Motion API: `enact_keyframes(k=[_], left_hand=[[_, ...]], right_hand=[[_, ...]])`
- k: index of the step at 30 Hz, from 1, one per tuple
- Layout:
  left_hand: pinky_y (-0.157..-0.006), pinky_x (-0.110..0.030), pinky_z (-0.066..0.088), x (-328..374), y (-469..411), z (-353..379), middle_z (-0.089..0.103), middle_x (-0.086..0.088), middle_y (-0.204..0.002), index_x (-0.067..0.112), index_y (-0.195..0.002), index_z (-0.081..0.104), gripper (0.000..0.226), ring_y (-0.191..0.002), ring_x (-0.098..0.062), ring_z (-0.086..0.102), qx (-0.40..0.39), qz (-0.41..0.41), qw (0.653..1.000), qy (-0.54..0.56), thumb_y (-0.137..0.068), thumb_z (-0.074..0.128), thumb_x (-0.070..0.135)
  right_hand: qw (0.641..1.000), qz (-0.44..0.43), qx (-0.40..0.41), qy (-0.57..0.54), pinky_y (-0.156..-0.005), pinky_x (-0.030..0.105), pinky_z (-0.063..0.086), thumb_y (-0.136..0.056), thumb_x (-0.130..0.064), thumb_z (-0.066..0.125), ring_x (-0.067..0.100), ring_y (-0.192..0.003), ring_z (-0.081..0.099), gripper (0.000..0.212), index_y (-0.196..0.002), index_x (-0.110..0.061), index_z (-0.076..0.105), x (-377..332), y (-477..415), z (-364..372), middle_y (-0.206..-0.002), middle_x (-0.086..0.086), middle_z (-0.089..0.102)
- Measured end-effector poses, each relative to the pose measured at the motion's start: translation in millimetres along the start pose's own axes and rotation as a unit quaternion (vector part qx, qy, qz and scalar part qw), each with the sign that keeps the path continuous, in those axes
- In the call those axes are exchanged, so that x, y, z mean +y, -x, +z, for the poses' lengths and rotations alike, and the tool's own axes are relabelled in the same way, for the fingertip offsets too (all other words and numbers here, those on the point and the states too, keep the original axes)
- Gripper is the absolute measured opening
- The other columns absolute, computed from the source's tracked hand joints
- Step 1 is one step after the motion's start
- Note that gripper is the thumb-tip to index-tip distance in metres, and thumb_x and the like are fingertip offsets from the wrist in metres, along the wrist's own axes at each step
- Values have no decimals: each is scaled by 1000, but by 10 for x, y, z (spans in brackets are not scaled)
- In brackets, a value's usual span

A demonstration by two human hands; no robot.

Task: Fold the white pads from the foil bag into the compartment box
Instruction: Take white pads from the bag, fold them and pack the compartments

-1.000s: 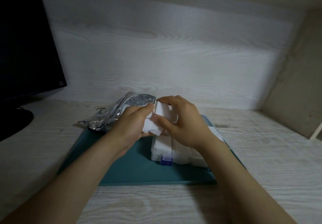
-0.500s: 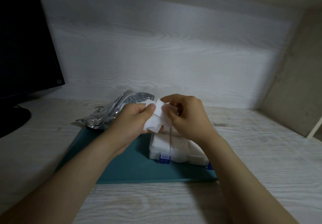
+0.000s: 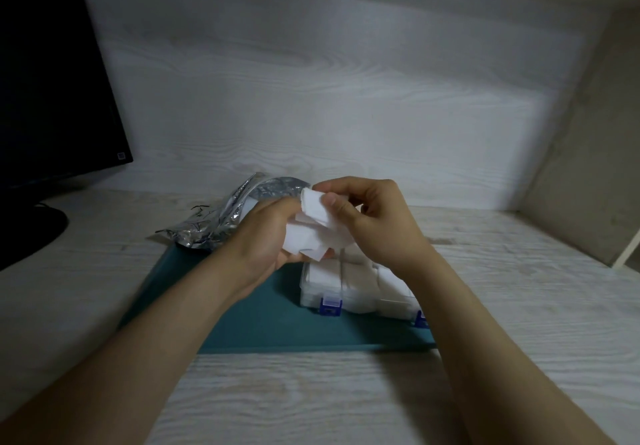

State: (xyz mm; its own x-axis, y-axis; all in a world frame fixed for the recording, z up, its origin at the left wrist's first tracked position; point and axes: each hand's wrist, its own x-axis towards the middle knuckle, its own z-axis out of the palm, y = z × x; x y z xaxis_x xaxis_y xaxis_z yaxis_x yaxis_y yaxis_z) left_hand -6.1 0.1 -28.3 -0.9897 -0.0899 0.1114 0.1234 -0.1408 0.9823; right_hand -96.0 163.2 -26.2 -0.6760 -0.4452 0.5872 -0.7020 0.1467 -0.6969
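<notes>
Both hands, left hand (image 3: 266, 236) and right hand (image 3: 374, 223), pinch a white pad (image 3: 313, 228) above the compartment box (image 3: 349, 288).

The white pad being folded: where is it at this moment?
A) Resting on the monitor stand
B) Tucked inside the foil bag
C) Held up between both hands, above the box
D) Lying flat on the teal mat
C: the left hand and the right hand both pinch the white pad in the air above the compartment box, clear of the teal mat and the foil bag.
</notes>
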Motion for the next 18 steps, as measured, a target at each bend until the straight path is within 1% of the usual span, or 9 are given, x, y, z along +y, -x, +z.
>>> enact_keyframes(k=[3, 6, 7, 9, 11, 13, 15, 17, 18], left_hand=[[-86, -52, 63, -6, -19, -17, 75, -23, -121, 1, -127, 70, 40, -112, -40, 73, 1, -1, 1000, 31, -107, 38, 15], [-73, -43, 65, 21, 1, -17, 77, -22, -113, 3, -122, 71, 36, -97, -32, 77, 8, 7, 1000, 24, -111, 42, 20], [-76, -43, 66, 15, 0, -22, 78, -22, -109, 1, -118, 72, 30, -96, -32, 78, 13, 14, 1000, -5, -109, 47, 16], [-85, -44, 65, -5, -2, -20, 79, -20, -106, 1, -113, 75, 24, -98, -33, 78, 13, 22, 998, -65, -106, 54, 9], [-86, -43, 64, -21, -14, -23, 80, -16, -104, 3, -111, 77, 23, -98, -30, 78, 25, 21, 996, -88, -105, 55, 9], [-83, -42, 63, -15, -32, -44, 79, -13, -96, 2, -106, 76, 24, -91, -27, 75, 56, 13, 995, -83, -105, 53, 8], [-83, -43, 60, -4, -34, -66, 76, -11, -89, 3, -104, 75, 23, -85, -24, 72, 69, 4, 995, -77, -104, 52, 10], [-81, -43, 59, -5, -29, -81, 76, -10, -88, 8, -102, 75, 23, -82, -23, 72, 60, -2, 995, -82, -104, 53, 14], [-77, -39, 58, -8, -22, -79, 76, -10, -88, 10, -99, 77, 24, -80, -21, 72, 47, -4, 995, -87, -104, 54, 16]], right_hand=[[1000, -11, 1, 20, -75, 29, 57, -101, -13, 68, 11, -84, 69, 18, -111, -18, 82, 0, 2, -9, -99, -9, 80], [998, -19, 24, 46, -78, 34, 58, -100, -16, 71, 14, -89, 71, 18, -112, -22, 83, -14, 10, 10, -103, -12, 79], [998, -23, 30, 56, -77, 31, 57, -100, -17, 71, 12, -89, 70, 18, -113, -22, 82, -16, 14, 23, -103, -12, 78], [993, -43, 23, 108, -77, 14, 47, -98, -18, 71, 6, -91, 66, 22, -117, -24, 81, -48, 34, 31, -105, -10, 73], [985, -64, -1, 158, -79, 5, 40, -91, -18, 75, 2, -99, 63, 31, -121, -26, 78, -111, 67, 22, -112, -10, 72], [981, -74, -27, 176, -85, 4, 40, -79, -20, 82, 0, -109, 63, 49, -126, -28, 73, -161, 90, 9, -120, -15, 72], [975, -76, -49, 201, -91, 4, 40, -75, -23, 84, 0, -115, 63, 61, -133, -28, 69, -175, 93, 12, -128, -18, 70], [970, -84, -57, 222, -91, 7, 42, -77, -22, 81, 4, -114, 65, 60, -135, -27, 68, -175, 91, 20, -129, -17, 71], [967, -90, -60, 230, -92, 10, 45, -79, -21, 78, 6, -113, 66, 58, -136, -27, 68, -184, 97, 24, -127, -15, 72]])
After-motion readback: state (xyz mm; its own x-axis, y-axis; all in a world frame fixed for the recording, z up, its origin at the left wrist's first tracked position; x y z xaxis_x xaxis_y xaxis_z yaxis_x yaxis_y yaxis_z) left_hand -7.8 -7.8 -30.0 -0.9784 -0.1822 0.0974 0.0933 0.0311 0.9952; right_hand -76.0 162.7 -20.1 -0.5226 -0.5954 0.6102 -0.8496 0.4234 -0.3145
